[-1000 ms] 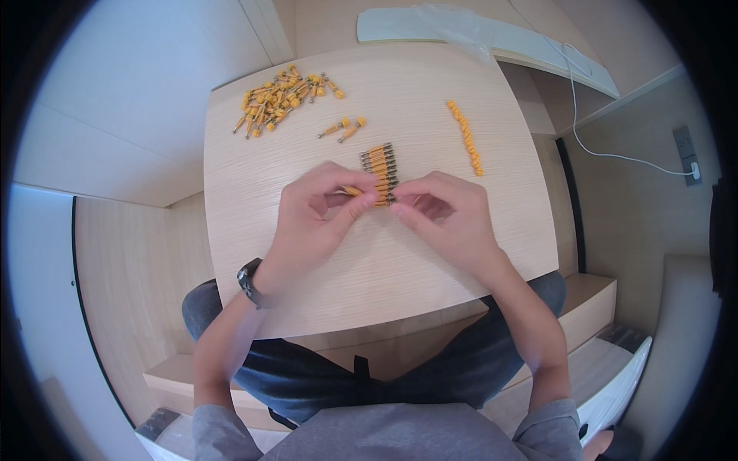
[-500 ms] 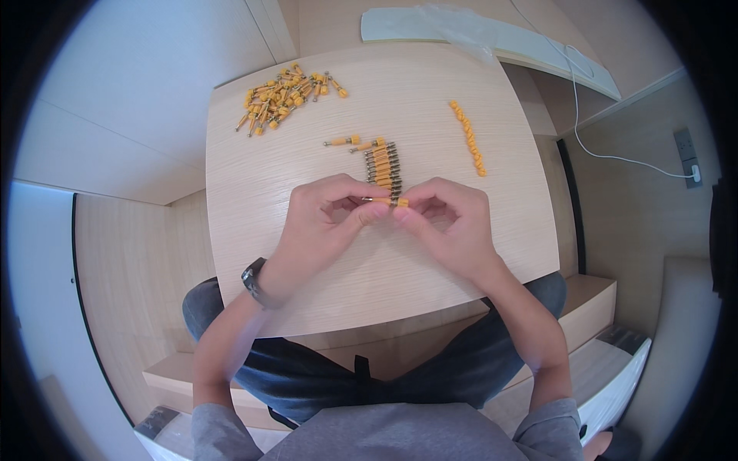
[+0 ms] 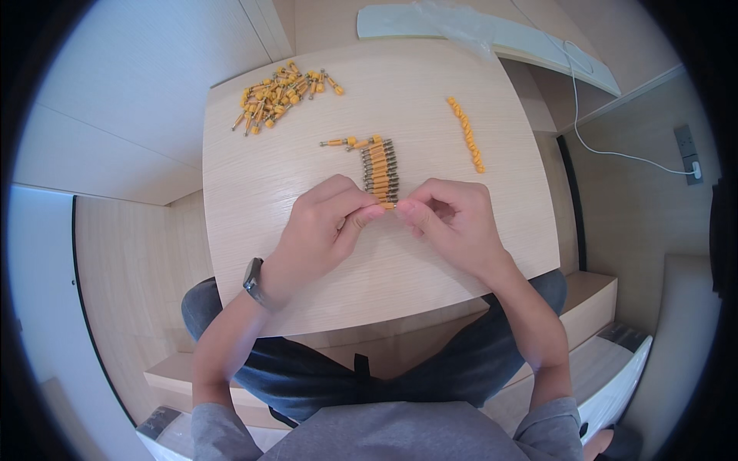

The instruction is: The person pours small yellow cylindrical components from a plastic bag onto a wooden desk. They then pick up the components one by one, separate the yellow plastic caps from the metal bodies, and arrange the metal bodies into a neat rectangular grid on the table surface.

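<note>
My left hand (image 3: 327, 219) is closed, thumb and forefinger pinching a bolt with an orange-yellow sleeve (image 3: 387, 205) at the near end of a row. Right beside it my right hand (image 3: 453, 223) is closed too, its fingertips at the bolt's right end. They pinch a yellow cap, which the fingers hide. Just beyond the hands, several such bolts (image 3: 380, 165) lie side by side in a column, without caps. At its far end are two bolts with caps still on, one (image 3: 338, 142) to the left and one (image 3: 365, 143) touching the column.
A heap of capped bolts (image 3: 280, 96) lies at the table's far left. Toward the right, a line of yellow caps (image 3: 466, 134) runs away from me. Past the far edge is a pale panel (image 3: 415, 21) with clear plastic film; a white cable (image 3: 607, 151) leads to a wall socket.
The bolt between my hands has come down against the near end of the column. Its yellow cap no longer shows at its right end, and my right fingertips have closed up.
</note>
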Motion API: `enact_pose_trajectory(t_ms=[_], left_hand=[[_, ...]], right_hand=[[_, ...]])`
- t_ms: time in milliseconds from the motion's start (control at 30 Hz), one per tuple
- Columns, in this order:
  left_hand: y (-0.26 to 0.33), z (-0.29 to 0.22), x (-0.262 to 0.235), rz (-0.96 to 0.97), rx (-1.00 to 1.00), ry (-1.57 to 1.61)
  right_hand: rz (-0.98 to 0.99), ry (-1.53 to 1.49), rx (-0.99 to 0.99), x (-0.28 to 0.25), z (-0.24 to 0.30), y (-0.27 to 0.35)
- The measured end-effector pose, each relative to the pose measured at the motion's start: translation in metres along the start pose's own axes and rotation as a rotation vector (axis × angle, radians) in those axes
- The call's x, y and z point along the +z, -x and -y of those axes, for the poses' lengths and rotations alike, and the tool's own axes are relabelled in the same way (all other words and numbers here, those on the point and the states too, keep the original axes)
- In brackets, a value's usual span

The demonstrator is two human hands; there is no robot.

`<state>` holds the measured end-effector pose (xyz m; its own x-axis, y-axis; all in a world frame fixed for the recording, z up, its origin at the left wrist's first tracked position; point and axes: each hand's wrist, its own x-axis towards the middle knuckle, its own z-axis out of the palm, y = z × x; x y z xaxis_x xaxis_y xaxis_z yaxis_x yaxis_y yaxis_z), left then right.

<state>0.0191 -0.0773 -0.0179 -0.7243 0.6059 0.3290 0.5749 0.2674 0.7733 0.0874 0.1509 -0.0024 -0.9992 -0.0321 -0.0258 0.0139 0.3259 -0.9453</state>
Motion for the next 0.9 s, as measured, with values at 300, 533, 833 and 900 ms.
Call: enact_pose_trajectory(t_ms=[300,533,833,900], left_hand=[[0.0006,-0.0011,-0.0004,0.061,-0.036,0.025],[-0.0001,-0.0004,0.0014,0.050,-0.036,0.022],[-0.0003,-0.0002,0.0011,0.115,-0.082,0.047],[-0.0009,-0.0032,-0.0013,0.134,-0.086,0.049]], right_hand=[[0.009,-0.048,-0.084,0.0001,0.0060,-0.0013],[-0.069,-0.046,-0.247,0.0059,0.0068,-0.0029],[-0.062,-0.054,-0.262,0.0036,0.0029,-0.0029],[-0.017,-0.063,-0.099,0.0018,0.0044,-0.0012]])
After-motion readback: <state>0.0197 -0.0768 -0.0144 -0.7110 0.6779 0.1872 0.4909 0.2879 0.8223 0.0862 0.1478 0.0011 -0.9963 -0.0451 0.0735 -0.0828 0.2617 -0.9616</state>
